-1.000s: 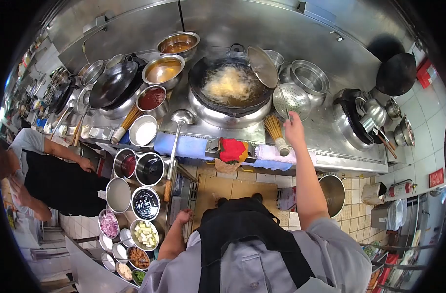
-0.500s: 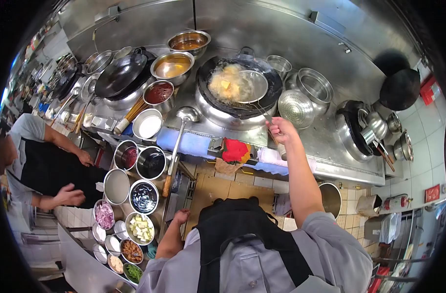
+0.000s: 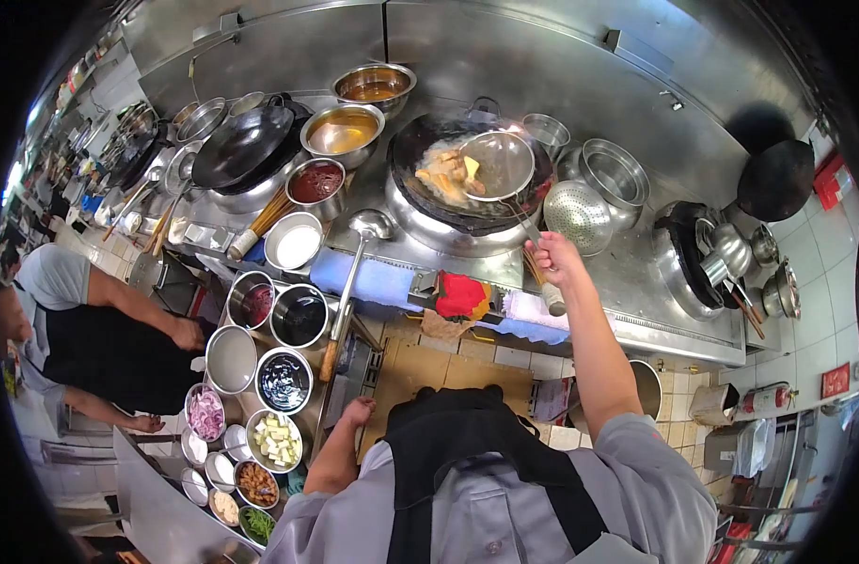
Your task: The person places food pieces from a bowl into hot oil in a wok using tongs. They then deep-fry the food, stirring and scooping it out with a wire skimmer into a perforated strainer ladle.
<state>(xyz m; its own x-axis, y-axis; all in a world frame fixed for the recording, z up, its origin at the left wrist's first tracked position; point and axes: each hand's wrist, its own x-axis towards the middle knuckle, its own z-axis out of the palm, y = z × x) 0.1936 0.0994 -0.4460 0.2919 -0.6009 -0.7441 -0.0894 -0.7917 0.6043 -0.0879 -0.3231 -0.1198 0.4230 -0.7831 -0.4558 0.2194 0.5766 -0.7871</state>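
In the head view my right hand (image 3: pixel 558 258) grips the handle of a round wire-mesh skimmer (image 3: pixel 504 169). The skimmer's head is over the right half of a dark wok (image 3: pixel 420 209) on the burner, beside golden fried pieces (image 3: pixel 442 179) in bubbling oil. One yellow piece lies against the mesh's left edge. Orange flame shows at the wok's right rim. Low beside my body, my left hand (image 3: pixel 359 411) has its fingers curled in, with nothing visible in them. A perforated ladle-like strainer (image 3: pixel 578 218) rests right of the wok.
Bowls of amber liquid (image 3: pixel 343 132) and red sauce (image 3: pixel 315 181) stand left of the wok. A steel ladle (image 3: pixel 371 224) lies across the counter edge. Several ingredient containers (image 3: pixel 275 440) fill the left table. A co-worker (image 3: pixel 110 329) stands at the left. Another wok (image 3: pixel 685 254) sits right.
The skimmer has shifted slightly right and the foam around the fried pieces has shrunk. Flame now shows at the wok's right rim. The co-worker's nearer hand has dropped. My left hand stays low.
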